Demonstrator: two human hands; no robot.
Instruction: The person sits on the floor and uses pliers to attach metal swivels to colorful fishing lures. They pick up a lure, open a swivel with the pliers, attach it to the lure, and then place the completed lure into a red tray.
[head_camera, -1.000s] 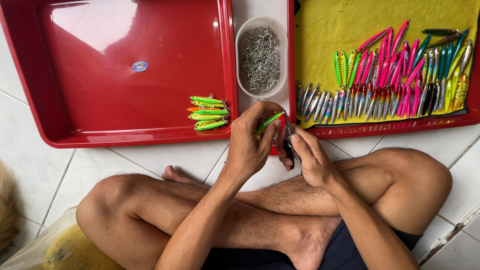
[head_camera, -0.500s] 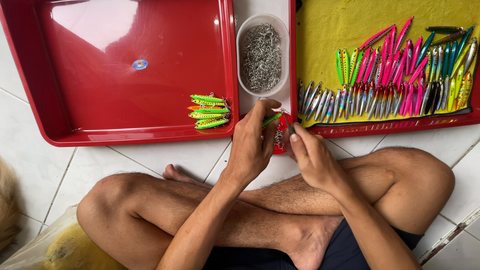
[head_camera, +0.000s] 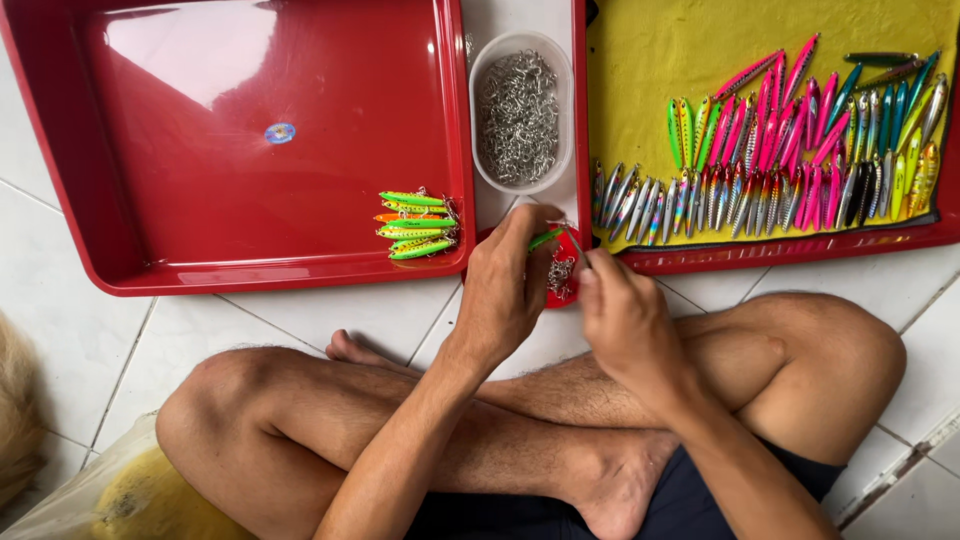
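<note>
The left hand covered most of a green lure, and whatever the right hand pinched was too small to tell. A red dish showed only partly between them. Both trays ran off the frame at 12 o'clock. At 8 o'clock, a yellow bag was cut off.
</note>
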